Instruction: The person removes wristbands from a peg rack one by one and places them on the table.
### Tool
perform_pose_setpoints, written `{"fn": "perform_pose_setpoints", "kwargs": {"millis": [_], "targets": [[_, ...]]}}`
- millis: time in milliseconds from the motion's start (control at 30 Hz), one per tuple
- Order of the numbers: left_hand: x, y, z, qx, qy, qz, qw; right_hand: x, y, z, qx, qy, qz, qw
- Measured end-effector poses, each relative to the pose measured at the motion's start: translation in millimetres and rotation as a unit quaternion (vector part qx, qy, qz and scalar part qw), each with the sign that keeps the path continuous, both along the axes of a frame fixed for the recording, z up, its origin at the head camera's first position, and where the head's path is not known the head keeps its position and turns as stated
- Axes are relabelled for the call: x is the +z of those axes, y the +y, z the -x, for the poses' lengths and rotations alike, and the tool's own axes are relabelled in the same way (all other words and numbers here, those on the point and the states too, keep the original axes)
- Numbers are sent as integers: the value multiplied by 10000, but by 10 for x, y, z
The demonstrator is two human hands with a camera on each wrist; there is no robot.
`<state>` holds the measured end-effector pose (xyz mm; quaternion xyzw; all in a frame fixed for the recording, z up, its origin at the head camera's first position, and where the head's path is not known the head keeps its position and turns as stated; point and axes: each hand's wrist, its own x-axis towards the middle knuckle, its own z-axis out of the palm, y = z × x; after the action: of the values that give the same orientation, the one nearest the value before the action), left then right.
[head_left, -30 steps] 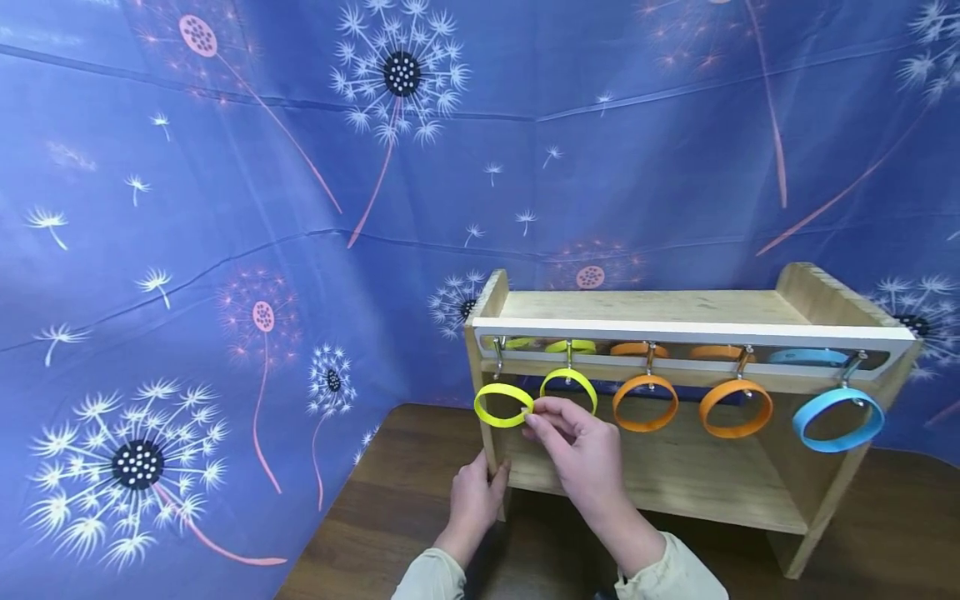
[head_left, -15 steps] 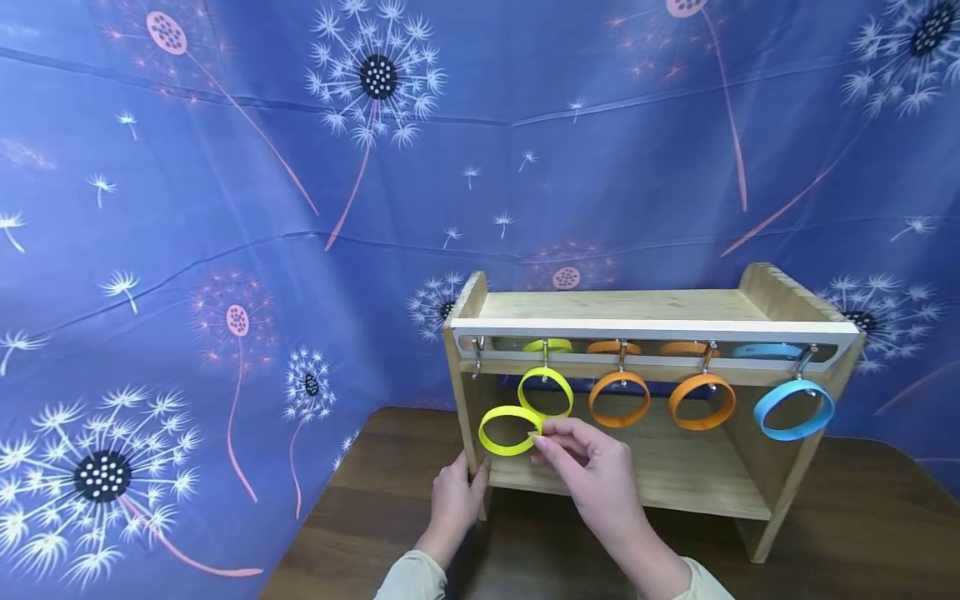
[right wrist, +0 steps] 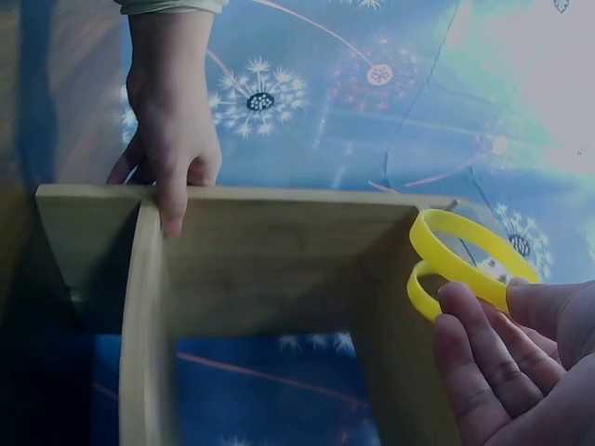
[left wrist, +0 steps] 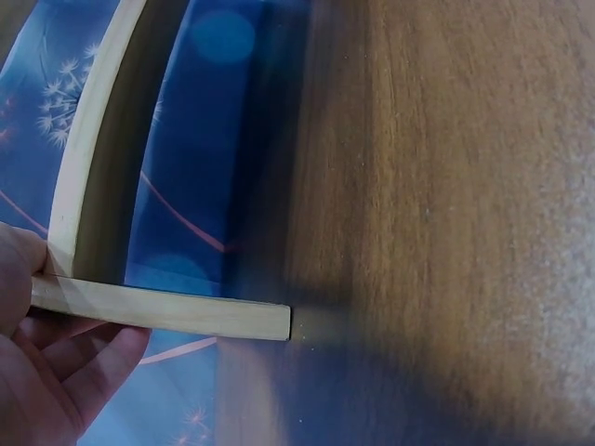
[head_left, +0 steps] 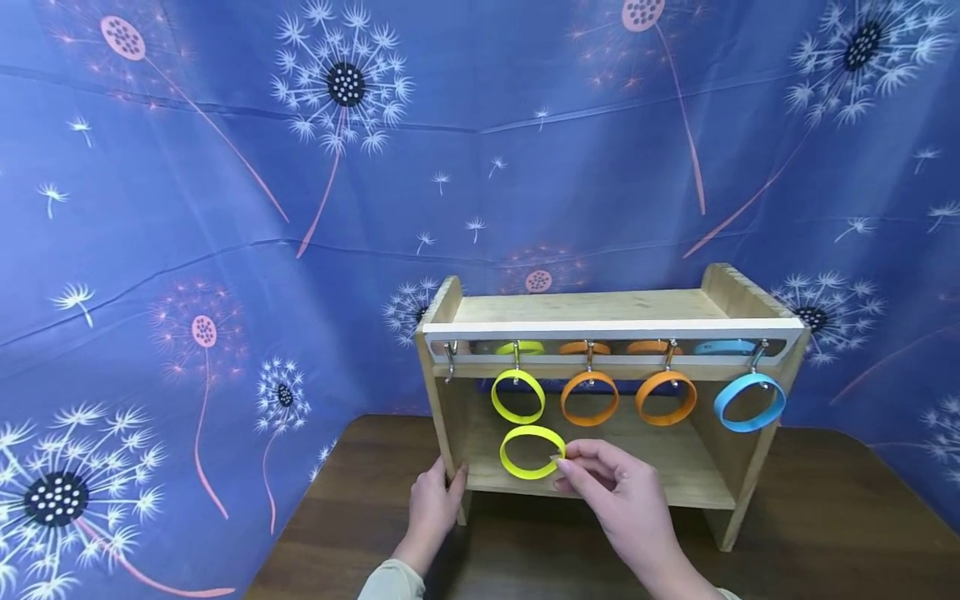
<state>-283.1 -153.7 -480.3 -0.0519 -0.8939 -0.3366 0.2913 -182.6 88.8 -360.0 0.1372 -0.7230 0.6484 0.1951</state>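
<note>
My right hand (head_left: pixel 622 492) has a yellow ring (head_left: pixel 528 474) pinched by its right edge between thumb and fingertips, a light but closed grip on the band. The ring sits in front of the lower board of a wooden shelf unit (head_left: pixel 592 306), tipped so that its opening faces me, and in the head view it lies just below a second yellow ring (head_left: pixel 517 418); whether the two touch, I cannot tell. My left hand (head_left: pixel 433 504) grasps the shelf's left side panel (head_left: pixel 459 417) low down — from the left wrist I see my fingers on the panel's outer face, near where a horizontal board (left wrist: pixel 116 144) meets it. Along the front of the unit runs a pale rail (head_left: pixel 615 327) with a shiny, mirror-like strip and a row of metal hooks. The leftmost hook (head_left: pixel 450 360) is nearest the side I am gripping; next along, the second yellow ring hangs from its own hook, then one orange ring (head_left: pixel 589 422), another orange ring (head_left: pixel 663 421), and a blue ring (head_left: pixel 742 427) near the right end. The strip shows their colours back at me. The unit stands on a dark brown wooden table (head_left: pixel 345 500) — behind it rises a blue cloth (head_left: pixel 420 192) printed with white and pink dandelions.
</note>
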Motion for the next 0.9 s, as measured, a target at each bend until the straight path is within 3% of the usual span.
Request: {"fn": "perform_pose_setpoints", "kwargs": {"millis": [400, 700, 900], "targets": [[-7, -9, -17, -112, -222, -45, 9997, -210, 460, -177, -496, -656, -126, 9965], [11, -34, -25, -59, -375, -56, 9993, -398, 830, -288, -711, -841, 108, 9939], [30, 9, -38, -111, -536, -118, 9984, -434, 1076, -403, -1001, -831, -88, 9915]]}}
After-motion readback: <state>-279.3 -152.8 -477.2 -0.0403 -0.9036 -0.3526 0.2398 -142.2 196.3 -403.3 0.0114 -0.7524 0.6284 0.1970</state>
